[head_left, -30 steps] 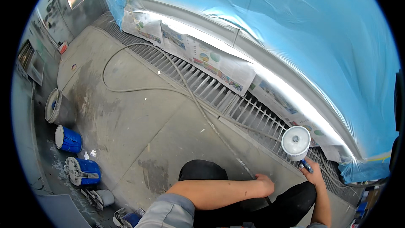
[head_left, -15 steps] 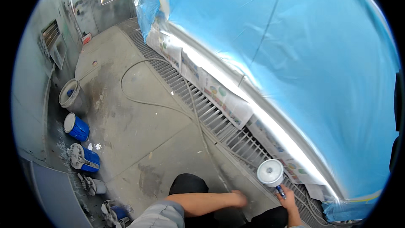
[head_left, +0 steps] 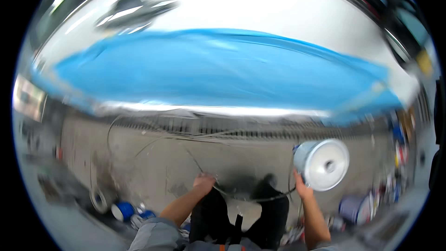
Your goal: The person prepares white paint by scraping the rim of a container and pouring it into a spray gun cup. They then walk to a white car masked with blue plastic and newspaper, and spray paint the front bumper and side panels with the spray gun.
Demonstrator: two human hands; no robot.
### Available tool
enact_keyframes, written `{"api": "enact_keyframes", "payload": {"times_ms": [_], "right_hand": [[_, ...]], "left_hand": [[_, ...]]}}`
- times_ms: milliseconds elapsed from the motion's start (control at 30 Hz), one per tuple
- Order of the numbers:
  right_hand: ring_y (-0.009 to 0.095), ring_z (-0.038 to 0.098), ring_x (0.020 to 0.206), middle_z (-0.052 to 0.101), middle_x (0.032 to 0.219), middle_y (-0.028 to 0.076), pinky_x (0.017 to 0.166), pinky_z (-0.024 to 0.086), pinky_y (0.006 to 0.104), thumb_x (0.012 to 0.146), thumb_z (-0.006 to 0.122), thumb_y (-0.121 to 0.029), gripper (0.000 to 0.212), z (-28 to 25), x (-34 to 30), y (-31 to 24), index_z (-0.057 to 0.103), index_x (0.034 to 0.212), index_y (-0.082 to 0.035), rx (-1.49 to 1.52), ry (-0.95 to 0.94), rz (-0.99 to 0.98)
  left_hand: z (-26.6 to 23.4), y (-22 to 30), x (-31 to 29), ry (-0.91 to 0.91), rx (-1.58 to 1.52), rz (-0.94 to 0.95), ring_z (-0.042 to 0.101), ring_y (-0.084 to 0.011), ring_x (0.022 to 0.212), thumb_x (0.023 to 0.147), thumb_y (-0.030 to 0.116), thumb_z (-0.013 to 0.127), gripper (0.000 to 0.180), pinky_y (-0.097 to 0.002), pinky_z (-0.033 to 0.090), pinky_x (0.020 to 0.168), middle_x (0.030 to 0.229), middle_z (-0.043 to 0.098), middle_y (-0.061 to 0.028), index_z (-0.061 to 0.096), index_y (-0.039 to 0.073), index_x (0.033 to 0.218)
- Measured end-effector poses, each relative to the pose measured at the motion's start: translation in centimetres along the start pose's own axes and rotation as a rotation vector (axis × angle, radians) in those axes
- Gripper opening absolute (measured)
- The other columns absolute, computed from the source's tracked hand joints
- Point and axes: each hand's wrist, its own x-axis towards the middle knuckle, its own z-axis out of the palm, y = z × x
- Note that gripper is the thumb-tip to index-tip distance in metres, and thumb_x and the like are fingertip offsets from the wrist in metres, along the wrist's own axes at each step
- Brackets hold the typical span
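Observation:
My right hand (head_left: 303, 187) is closed around the grip of a spray gun, which it mostly covers. The gun's large pale cup (head_left: 313, 163) with a round white lid faces me. A dark air hose (head_left: 251, 200) hangs in a curve across my legs, between the gun side and my left hand (head_left: 204, 183). My left hand is closed on that hose in front of my left knee. Ahead stands a white car body (head_left: 241, 0), its lower side masked with blue plastic sheeting (head_left: 223, 74). The view is smeared by motion.
A floor grate (head_left: 223, 130) runs along the car's foot. More hose (head_left: 110, 135) lies on the concrete floor at left. Blue and grey buckets (head_left: 122, 211) stand at lower left; a large pail (head_left: 355, 209) and assorted cans stand at lower right.
My view has swung round to face the car squarely, with the door handle now showing. The spray gun has come up nearer to me, and my left hand now has the hose.

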Motion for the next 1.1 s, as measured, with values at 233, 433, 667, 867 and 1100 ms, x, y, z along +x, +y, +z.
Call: {"api": "enact_keyframes", "payload": {"times_ms": [233,433,667,867,1100], "right_hand": [[0.010,0.058,0.063,0.063,0.080,0.003,0.056,0.047,0.0259,0.099,0.067,-0.021,0.025,-26.8,-4.5,-6.1,0.068,0.113,-0.001,0.395,0.946,0.540],[0.012,0.061,0.069,0.064,0.083,0.003,0.057,0.049,0.0267,0.100,0.067,-0.025,0.028,-46.7,-13.7,-0.6,0.065,0.115,-0.001,0.479,1.567,0.549],[0.009,0.060,0.075,0.064,0.084,0.002,0.065,0.048,0.0247,0.102,0.064,-0.024,0.031,-56.3,-21.6,2.1,0.063,0.125,-0.003,0.250,1.595,0.428],[0.011,0.060,0.080,0.063,0.089,0.003,0.074,0.050,0.0277,0.099,0.067,-0.015,0.025,-51.6,-24.9,5.2,0.063,0.120,-0.002,0.137,1.474,0.640],[0.043,0.061,0.113,0.064,0.120,0.022,0.099,0.049,0.0442,0.077,0.065,0.003,0.055,-47.2,-24.3,6.8,0.056,0.130,-0.002,-0.226,0.979,0.801]], "left_hand": [[-7.7,10.3,-4.0,-0.206,-0.173,0.202,0.060,-0.0358,0.120,0.093,0.024,0.068,0.037,-0.0482,0.052,0.097,0.126,0.066,-0.0128,0.063,0.015,0.129],[-9.5,14.7,-2.6,-0.336,-0.139,0.333,0.066,-0.0362,0.109,0.091,0.026,0.068,0.035,-0.0460,0.053,0.094,0.114,0.072,-0.0135,0.066,0.013,0.123],[-21.2,26.0,2.1,-0.181,-0.093,0.416,0.068,-0.0370,0.103,0.093,0.028,0.065,0.032,-0.0443,0.055,0.089,0.108,0.073,-0.0156,0.066,0.011,0.120],[-28.6,33.3,7.6,-0.188,-0.201,0.408,0.070,-0.0323,0.100,0.095,0.029,0.065,0.034,-0.0402,0.055,0.088,0.105,0.074,-0.0149,0.068,0.008,0.121],[-28.8,37.0,19.7,-0.474,-0.030,0.318,0.071,-0.0285,0.101,0.098,0.032,0.063,0.039,-0.0375,0.055,0.086,0.111,0.075,-0.0134,0.068,0.008,0.128]]}}
